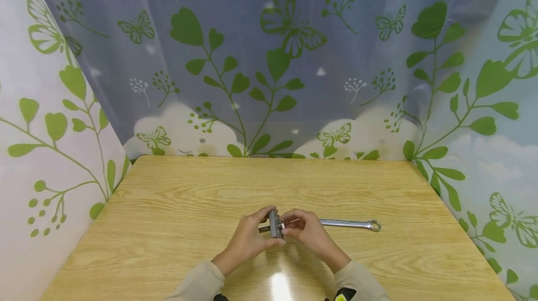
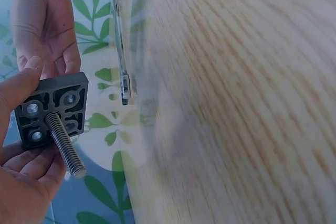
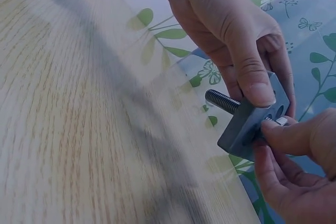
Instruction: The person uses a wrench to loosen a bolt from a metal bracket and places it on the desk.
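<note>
My left hand [image 1: 248, 238] grips a dark grey square plate [image 1: 274, 224] by its edges, above the wooden table. In the left wrist view, the plate's ribbed face shows holes near its corners, and a threaded bolt [image 2: 65, 148] sticks out from the middle. On the opposite face, the thumb and fingers of my right hand [image 1: 310, 234] pinch at the bolt's shiny end [image 3: 282, 121]. Fingertips partly cover that end, and I cannot tell whether it is a bolt head or a nut. The left thumb presses along one plate edge in the right wrist view.
A chrome wrench [image 1: 349, 223] lies on the wooden table [image 1: 189, 189], just beyond and right of my right hand, its ring end pointing right. Patterned cloth [image 1: 252, 81] with green leaves and butterflies hangs behind the table and along both sides.
</note>
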A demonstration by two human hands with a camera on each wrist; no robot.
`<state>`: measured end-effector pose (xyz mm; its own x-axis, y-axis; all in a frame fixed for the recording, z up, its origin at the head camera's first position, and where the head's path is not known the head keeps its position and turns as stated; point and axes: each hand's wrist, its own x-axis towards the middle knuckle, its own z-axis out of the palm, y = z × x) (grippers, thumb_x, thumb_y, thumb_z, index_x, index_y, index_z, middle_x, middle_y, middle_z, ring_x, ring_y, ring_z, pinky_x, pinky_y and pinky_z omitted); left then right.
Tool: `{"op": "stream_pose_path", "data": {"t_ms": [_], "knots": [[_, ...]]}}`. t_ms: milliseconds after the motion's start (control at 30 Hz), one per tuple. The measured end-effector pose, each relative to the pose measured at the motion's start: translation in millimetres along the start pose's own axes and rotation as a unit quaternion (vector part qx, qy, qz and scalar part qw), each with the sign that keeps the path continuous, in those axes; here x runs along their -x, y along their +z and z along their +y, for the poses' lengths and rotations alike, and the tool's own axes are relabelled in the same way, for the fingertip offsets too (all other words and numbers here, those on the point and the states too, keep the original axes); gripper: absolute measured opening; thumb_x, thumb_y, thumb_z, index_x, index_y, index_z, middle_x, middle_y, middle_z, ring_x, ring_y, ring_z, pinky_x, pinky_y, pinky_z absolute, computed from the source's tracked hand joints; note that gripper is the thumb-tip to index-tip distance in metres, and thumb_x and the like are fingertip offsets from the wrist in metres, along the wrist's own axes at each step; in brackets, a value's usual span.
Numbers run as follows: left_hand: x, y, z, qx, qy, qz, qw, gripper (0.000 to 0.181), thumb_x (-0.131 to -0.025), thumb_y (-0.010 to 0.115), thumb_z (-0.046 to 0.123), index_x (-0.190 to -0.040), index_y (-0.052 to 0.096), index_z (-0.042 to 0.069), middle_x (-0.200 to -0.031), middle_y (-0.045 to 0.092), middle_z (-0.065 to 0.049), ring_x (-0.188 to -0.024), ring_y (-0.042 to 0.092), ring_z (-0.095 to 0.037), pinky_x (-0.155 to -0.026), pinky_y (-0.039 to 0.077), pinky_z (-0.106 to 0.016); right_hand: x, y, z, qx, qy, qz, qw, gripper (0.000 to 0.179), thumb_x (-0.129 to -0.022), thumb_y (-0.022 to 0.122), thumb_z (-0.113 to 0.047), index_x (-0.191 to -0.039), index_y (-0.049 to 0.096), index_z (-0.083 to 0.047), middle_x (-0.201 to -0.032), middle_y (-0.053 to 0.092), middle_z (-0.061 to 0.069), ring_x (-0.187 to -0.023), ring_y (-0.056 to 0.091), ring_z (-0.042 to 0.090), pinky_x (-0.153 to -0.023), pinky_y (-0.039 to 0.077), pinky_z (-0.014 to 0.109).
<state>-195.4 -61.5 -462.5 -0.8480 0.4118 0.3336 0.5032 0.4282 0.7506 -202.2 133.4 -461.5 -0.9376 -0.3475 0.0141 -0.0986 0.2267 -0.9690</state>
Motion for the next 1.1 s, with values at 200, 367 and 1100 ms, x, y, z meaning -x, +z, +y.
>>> {"op": "stream_pose_path", "data": {"t_ms": [200, 367, 1100], "knots": [[0.0, -2.8, 0.0, -0.002, -0.003, -0.021, 0.9998, 0.076, -0.073, 0.084, 0.022, -0.136, 0.048, -0.002, -0.126, 0.061, -0.018, -0.111, 0.062, -0.03, -0.091, 0.055, -0.037, 0.3, 1.2, 3.4, -0.005, -0.018, 0.009, 0.9998, 0.026, -0.083, 0.07, 0.002, -0.109, 0.066, 0.0, -0.107, 0.064, 0.014, -0.09, 0.063, 0.024, -0.073, 0.057, 0.026], [0.4, -5.6, 0.1, 0.006, -0.001, -0.024, 0.9997, 0.076, -0.072, 0.085, 0.021, -0.136, 0.048, -0.001, -0.127, 0.061, -0.016, -0.111, 0.062, -0.029, -0.094, 0.054, -0.038, 0.8, 1.6, 5.7, -0.018, -0.027, 0.009, 0.9994, 0.026, -0.083, 0.07, 0.003, -0.109, 0.065, 0.003, -0.104, 0.065, 0.017, -0.09, 0.064, 0.022, -0.075, 0.057, 0.024], [-2.4, -4.6, 4.0, 0.008, 0.022, 0.021, 0.9995, 0.069, -0.069, 0.087, 0.013, -0.129, 0.056, 0.0, -0.122, 0.064, -0.014, -0.11, 0.062, -0.03, -0.09, 0.055, -0.038, -3.5, -0.9, -5.5, -0.06, 0.096, -0.029, 0.9931, 0.05, -0.099, 0.051, -0.038, -0.089, 0.063, 0.009, -0.069, 0.061, 0.002, -0.061, 0.054, 0.01, -0.058, 0.051, 0.024]]}}
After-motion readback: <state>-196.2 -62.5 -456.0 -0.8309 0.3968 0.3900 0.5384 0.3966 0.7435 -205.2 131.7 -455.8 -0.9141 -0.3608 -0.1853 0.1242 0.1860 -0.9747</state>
